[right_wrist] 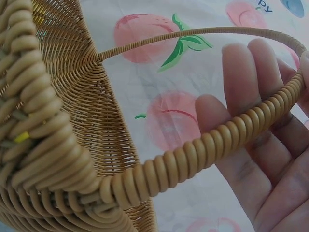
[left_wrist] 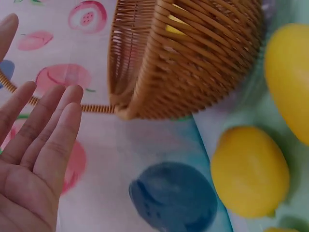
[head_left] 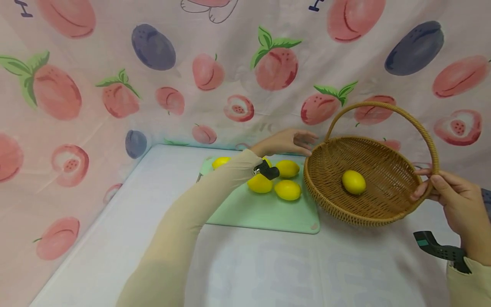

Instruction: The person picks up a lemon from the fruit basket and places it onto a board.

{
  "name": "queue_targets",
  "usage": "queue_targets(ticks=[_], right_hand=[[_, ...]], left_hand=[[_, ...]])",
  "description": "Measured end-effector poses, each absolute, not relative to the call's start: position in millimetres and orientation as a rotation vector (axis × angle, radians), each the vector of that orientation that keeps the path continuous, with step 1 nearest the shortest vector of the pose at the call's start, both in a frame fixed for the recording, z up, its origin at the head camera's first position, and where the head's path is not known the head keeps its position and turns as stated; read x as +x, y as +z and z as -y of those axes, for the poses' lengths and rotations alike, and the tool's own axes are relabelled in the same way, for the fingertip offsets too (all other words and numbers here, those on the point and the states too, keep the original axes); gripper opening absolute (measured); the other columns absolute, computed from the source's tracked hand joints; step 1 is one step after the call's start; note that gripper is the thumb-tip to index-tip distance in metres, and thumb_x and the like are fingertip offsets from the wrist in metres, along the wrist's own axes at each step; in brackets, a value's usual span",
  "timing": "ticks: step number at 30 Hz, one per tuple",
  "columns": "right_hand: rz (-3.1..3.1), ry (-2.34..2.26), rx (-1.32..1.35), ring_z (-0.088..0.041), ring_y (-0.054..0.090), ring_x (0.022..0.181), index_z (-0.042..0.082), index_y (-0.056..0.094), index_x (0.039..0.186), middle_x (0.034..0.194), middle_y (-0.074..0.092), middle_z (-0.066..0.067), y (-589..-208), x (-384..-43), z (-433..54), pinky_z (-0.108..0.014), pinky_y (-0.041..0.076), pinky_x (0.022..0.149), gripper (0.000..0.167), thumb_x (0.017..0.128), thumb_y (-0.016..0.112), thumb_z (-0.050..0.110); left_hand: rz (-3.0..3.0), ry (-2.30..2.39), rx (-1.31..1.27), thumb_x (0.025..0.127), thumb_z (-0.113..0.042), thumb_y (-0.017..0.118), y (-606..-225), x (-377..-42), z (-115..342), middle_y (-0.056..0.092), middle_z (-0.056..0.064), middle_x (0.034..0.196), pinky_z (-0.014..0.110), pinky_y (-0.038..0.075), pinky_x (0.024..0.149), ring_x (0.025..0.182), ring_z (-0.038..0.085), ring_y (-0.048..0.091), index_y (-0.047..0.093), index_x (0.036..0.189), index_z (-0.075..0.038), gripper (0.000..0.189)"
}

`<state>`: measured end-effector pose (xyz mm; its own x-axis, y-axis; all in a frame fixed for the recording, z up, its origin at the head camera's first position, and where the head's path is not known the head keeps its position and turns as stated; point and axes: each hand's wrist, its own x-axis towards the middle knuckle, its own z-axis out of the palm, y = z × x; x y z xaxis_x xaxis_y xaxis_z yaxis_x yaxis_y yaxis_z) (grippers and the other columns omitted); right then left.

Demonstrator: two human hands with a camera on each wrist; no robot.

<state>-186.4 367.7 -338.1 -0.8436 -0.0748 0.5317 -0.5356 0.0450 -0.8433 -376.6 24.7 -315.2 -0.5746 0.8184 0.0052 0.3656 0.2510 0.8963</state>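
Observation:
A brown wicker basket [head_left: 330,200] tilts toward me at the right in the head view, with one yellow lemon [head_left: 353,182] inside. My right hand [head_left: 456,200] holds the base of its arched handle [head_left: 412,119], thumb in front and fingers behind. In the right wrist view, the fingers [right_wrist: 239,77] pass behind the coiled handle. My left hand [head_left: 289,142] reaches over to the basket's left rim with fingers extended. The left wrist view shows that hand [left_wrist: 36,154] holding nothing, its palm facing the camera. Several lemons [head_left: 288,190] lie below it.
Those lemons sit on a pale green cutting board [head_left: 261,215], partly covered by my left sleeve [head_left: 192,217]. The board lies on a white tabletop [head_left: 245,268]. A fruit-print cloth [head_left: 230,47] hangs behind and to the left.

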Motion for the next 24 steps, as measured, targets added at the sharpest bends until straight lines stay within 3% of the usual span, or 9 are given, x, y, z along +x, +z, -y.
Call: queue_targets(ticks=[9, 16, 24], right_hand=[[1.952, 1.876, 0.718, -0.009, 0.070, 0.077, -0.009, 0.057, 0.114, 0.086, 0.072, -0.003, -336.9, -185.5, -366.9, -0.013, 0.054, 0.071, 0.031, 0.097, 0.032, -0.009], [2.050, 1.770, 0.572, -0.004, 0.070, 0.084, -0.011, 0.057, 0.112, 0.094, 0.074, 0.002, -334.7, -183.0, -365.4, -0.009, 0.050, 0.078, 0.026, 0.098, 0.036, -0.003], [2.071, 1.730, 0.558, -0.004, 0.070, 0.088, -0.019, 0.053, 0.113, 0.097, 0.074, 0.003, -334.5, -183.2, -366.3, -0.008, 0.048, 0.082, 0.028, 0.098, 0.036, -0.002]], left_hand=[[-2.044, 1.209, 1.166, 0.086, -0.015, 0.068, -310.5, -367.3, -74.3, 0.054, 0.008, 0.136, 0.016, 0.049, 0.090, 0.118, 0.014, 0.057, 0.046, 0.138, -0.009, 0.057], [-2.024, 1.154, 1.181, 0.087, -0.016, 0.067, -314.4, -357.3, -106.5, 0.050, 0.008, 0.139, 0.012, 0.047, 0.089, 0.118, 0.010, 0.056, 0.045, 0.139, -0.010, 0.057], [-2.060, 1.136, 1.180, 0.087, -0.015, 0.067, -323.3, -356.1, -130.5, 0.056, 0.010, 0.133, 0.013, 0.049, 0.084, 0.114, 0.012, 0.058, 0.046, 0.138, -0.007, 0.056]])
